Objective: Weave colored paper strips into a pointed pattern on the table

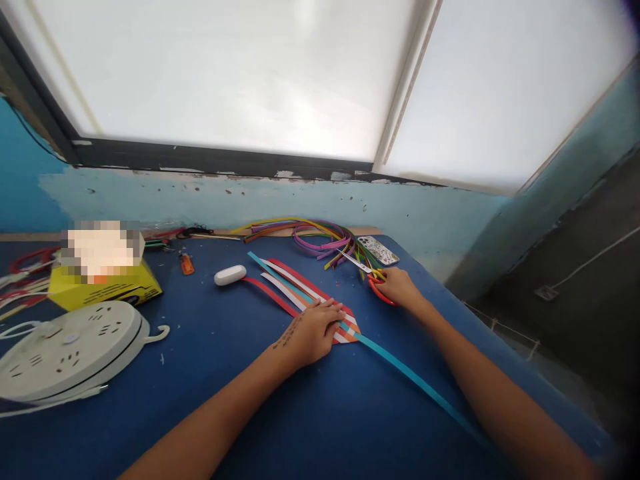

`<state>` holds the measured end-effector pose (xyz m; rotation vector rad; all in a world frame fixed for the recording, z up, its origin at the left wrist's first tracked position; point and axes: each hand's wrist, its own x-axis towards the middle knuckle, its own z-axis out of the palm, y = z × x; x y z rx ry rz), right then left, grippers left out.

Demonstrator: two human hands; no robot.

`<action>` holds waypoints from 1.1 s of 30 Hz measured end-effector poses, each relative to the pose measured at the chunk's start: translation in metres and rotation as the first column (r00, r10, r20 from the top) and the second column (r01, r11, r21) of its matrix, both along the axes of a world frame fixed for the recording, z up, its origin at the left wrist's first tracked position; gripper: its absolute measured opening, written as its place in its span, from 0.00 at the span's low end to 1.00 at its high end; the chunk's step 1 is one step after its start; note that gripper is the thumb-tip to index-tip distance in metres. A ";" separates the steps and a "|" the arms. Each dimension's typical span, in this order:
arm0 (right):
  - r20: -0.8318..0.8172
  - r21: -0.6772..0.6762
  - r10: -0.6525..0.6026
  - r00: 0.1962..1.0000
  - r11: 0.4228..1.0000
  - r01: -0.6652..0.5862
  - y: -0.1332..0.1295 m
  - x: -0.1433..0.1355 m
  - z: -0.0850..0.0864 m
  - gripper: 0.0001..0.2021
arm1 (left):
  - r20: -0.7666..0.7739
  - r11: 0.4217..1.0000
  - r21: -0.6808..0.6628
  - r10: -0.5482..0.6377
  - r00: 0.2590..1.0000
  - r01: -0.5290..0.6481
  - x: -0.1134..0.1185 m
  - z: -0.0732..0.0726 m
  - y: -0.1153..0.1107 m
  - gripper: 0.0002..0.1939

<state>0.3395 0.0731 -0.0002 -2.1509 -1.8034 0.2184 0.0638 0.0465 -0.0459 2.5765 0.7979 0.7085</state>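
My left hand [317,330] lies flat on a woven piece of coloured strips [350,328], pressing it to the blue table. Red, white, orange and blue strips fan out from the weave toward the back left. One long blue strip [407,370] runs from it to the front right, passing under my right forearm. At the right, my right hand [400,288] is closed around the red handles of a pair of scissors [363,265]. The blades point to the back left, close to a bundle of colourful strips [325,240].
A patterned phone [379,250] lies at the back right. A white oval case [230,275] and an orange-handled tool [187,264] are left of the weave. Farther left are a yellow box [105,287] and a white cable reel [75,347]. The table edge [480,320] slopes along the right.
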 end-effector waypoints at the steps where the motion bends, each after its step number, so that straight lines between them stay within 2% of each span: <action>1: 0.018 -0.011 0.038 0.999 0.999 -0.038 0.004 -0.001 0.003 0.12 | 0.001 1.000 -0.009 -0.005 1.000 0.005 0.000 0.001 0.000 0.17; 5: 0.076 -0.041 0.175 0.982 0.984 -0.172 0.023 -0.001 0.017 0.10 | -0.014 0.999 -0.027 -0.016 1.000 0.016 -0.001 0.005 -0.001 0.17; 9: 0.123 0.000 0.182 0.976 0.983 -0.183 0.026 -0.013 0.023 0.06 | -0.022 0.999 -0.033 -0.016 1.000 0.015 -0.001 0.007 -0.002 0.18; 12: 0.128 0.087 0.185 0.974 0.977 -0.197 0.012 -0.027 0.026 0.08 | -0.026 0.999 -0.037 -0.006 1.000 0.005 -0.001 0.009 -0.003 0.18; 14: 0.093 0.088 0.260 0.961 0.960 -0.268 -0.002 -0.034 0.030 0.10 | -0.037 0.999 -0.041 -0.014 0.999 0.012 0.000 0.010 -0.004 0.18; 16: 0.027 0.019 0.365 0.931 0.931 -0.365 -0.020 -0.037 0.035 0.10 | -0.047 0.999 -0.038 -0.017 0.999 0.015 0.000 0.012 -0.004 0.18; 19: -0.127 -0.161 0.462 0.878 0.864 -0.478 -0.052 -0.034 0.040 0.11 | -0.043 1.000 -0.022 -0.012 0.999 0.011 0.001 0.012 -0.003 0.18; 22: -0.229 -0.288 0.428 0.874 0.828 -0.481 -0.086 -0.027 0.043 0.13 | -0.043 1.000 -0.016 -0.025 0.999 0.024 0.002 0.011 -0.002 0.18; 26: -0.466 -0.445 0.284 0.838 0.743 -0.499 -0.121 -0.027 0.041 0.10 | -0.068 0.998 -0.001 -0.055 0.996 0.055 0.001 0.013 0.000 0.17; 30: -0.622 -0.456 0.150 0.768 0.728 -0.512 -0.138 -0.042 0.032 0.10 | -0.083 0.988 -0.009 -0.155 0.984 0.154 -0.011 0.022 0.004 0.18; 33: -0.728 -0.446 0.085 0.680 0.695 -0.564 -0.142 -0.064 0.023 0.12 | -0.069 0.965 -0.065 -0.260 0.963 0.256 -0.028 0.028 0.010 0.23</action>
